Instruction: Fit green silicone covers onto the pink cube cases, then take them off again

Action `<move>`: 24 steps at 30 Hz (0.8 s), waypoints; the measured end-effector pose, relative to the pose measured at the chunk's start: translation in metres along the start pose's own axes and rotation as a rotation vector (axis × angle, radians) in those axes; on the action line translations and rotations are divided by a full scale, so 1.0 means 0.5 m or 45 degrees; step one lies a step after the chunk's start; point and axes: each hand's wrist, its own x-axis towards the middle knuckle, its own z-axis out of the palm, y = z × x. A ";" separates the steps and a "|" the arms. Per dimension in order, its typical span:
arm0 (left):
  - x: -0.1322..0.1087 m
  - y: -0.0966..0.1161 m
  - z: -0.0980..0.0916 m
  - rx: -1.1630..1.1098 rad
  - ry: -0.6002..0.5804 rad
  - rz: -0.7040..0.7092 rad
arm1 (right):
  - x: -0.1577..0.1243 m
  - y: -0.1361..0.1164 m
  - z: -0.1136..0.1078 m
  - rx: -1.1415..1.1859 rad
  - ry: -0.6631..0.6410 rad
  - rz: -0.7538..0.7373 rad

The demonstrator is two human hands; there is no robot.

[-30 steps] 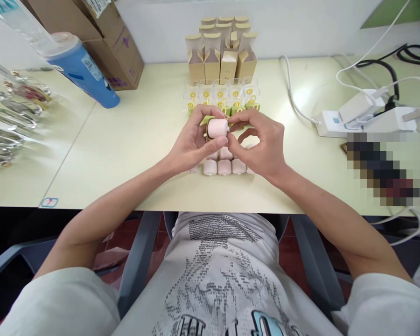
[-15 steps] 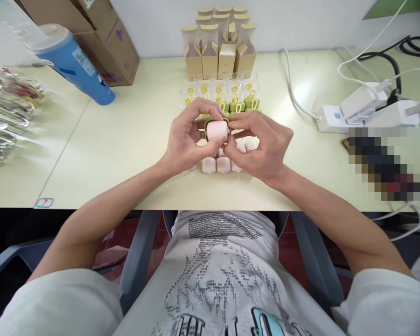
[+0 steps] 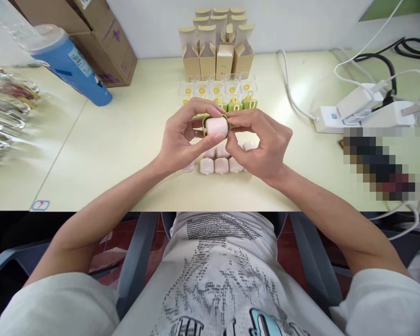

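A small pink case point(image 3: 216, 126) with a green sleeve around its back is held above the table between both hands. My left hand point(image 3: 184, 140) grips it from the left with thumb below and fingers on top. My right hand point(image 3: 261, 142) pinches its right side. Beneath the hands lie several more pink cases point(image 3: 221, 165) in rows. Behind them stand green sleeves with loops point(image 3: 237, 106), clear packets with yellow marks point(image 3: 217, 88), and tan cardboard boxes point(image 3: 217, 49) with open flaps.
A blue bottle point(image 3: 70, 65) and a brown carton point(image 3: 101, 32) stand at the back left. Clear plastic items point(image 3: 3, 116) lie at the far left. A white power strip point(image 3: 367, 114) with cables sits at the right. The table's front edge point(image 3: 210, 210) is near my chest.
The hands and the pink case have shifted slightly; the right fingers have moved closer round the case's right side. The view has tilted a little.
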 end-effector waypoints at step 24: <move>-0.008 0.022 -0.001 0.504 0.046 0.071 | 0.023 0.028 -0.006 0.265 -0.278 0.128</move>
